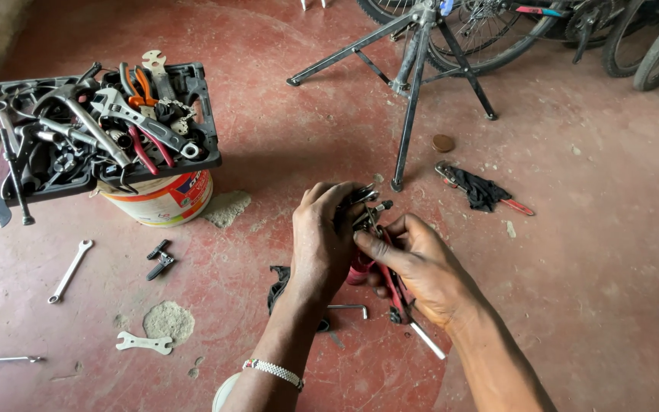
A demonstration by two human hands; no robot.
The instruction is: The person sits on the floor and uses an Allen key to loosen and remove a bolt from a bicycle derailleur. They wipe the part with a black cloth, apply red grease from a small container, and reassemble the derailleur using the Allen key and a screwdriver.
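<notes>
Both hands' fingers [368, 243] clamp a red-handled multi-tool [379, 263], largely hiding it

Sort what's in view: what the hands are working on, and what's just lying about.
In hand:
left hand
right hand
red-handled tool

Lying about:
tool tray
bucket
spanner
flat wrench
hex key
stand
rag
</notes>
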